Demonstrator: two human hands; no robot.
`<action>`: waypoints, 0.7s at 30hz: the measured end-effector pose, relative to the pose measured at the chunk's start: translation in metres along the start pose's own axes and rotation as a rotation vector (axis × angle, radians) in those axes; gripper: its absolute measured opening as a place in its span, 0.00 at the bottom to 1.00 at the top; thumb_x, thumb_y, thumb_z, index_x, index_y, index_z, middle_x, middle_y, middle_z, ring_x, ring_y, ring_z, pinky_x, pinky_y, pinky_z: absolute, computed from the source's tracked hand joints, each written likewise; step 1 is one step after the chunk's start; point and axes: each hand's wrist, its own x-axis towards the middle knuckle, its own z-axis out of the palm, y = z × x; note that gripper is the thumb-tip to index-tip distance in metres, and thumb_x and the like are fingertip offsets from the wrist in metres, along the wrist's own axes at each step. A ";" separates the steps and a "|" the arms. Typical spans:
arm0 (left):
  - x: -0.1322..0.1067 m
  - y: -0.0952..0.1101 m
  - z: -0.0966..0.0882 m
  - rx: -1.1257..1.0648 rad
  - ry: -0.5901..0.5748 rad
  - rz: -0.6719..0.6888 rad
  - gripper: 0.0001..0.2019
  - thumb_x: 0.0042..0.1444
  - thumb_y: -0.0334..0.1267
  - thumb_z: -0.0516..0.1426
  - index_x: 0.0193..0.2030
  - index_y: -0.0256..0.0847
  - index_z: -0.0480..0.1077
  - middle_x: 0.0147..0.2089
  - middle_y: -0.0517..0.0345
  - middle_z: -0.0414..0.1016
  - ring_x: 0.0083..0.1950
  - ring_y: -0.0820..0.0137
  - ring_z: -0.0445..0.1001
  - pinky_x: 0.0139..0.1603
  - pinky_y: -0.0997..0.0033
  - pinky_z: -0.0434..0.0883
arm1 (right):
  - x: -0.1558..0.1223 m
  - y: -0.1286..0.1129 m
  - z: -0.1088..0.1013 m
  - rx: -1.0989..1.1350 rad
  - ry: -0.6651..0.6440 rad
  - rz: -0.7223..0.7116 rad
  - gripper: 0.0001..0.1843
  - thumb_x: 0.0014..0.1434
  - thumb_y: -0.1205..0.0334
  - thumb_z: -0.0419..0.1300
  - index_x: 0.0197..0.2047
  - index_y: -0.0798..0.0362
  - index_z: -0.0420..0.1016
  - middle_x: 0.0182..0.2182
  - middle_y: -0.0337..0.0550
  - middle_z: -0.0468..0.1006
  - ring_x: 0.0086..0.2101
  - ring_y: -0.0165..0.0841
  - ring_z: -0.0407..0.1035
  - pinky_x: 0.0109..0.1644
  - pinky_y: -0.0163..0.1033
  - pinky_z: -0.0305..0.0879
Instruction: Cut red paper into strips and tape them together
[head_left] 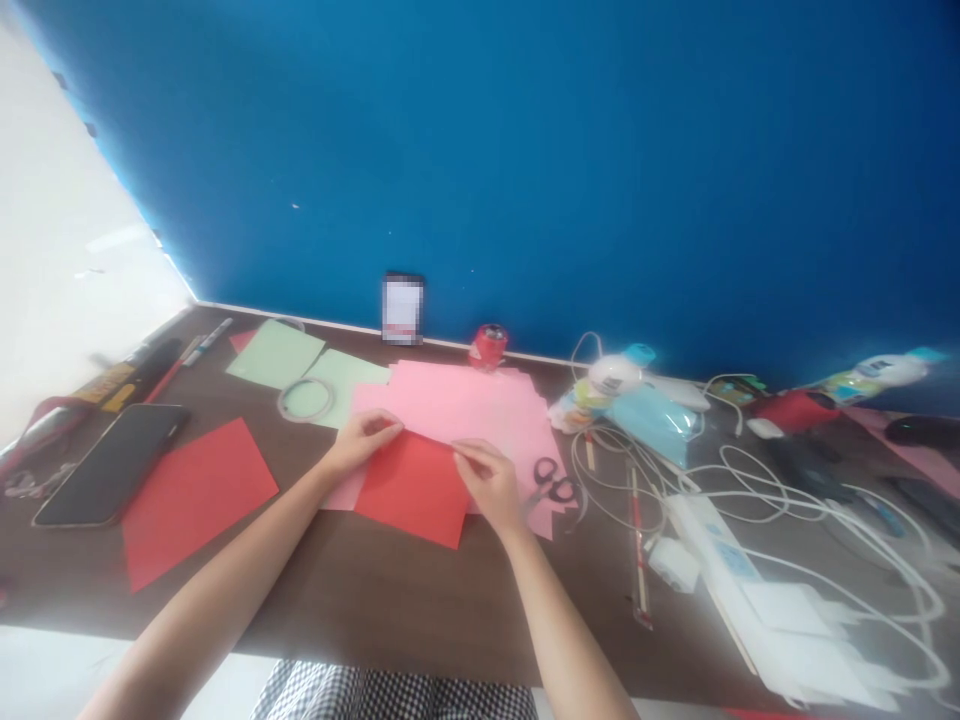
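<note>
A square sheet of red paper (pixel 412 490) lies in front of me, partly over several sheets of pink paper (pixel 465 395). My left hand (pixel 364 440) pinches its upper left corner. At its upper right corner, my right hand (pixel 491 480) holds the edge between thumb and fingers. The far edge between the hands looks slightly raised or folded; which one I cannot tell. Scissors with dark handles (pixel 553 482) rest on the pink sheets, just right of my right hand. Another red sheet (pixel 202 500) lies apart at the left.
Left of the pink sheets are green papers (pixel 277 352), a tape roll (pixel 306 400) and a dark phone (pixel 112 465). A red jar (pixel 489 345) stands by the blue wall. Glue bottles (pixel 611 378), tangled white cables and a power strip (pixel 712 540) crowd the right side.
</note>
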 end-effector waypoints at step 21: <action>0.006 -0.014 -0.003 0.093 -0.016 0.061 0.14 0.50 0.47 0.57 0.36 0.38 0.71 0.38 0.51 0.75 0.41 0.65 0.73 0.42 0.67 0.68 | 0.002 0.012 -0.006 -0.147 0.035 0.050 0.09 0.53 0.59 0.59 0.36 0.52 0.77 0.35 0.45 0.79 0.37 0.37 0.73 0.46 0.42 0.69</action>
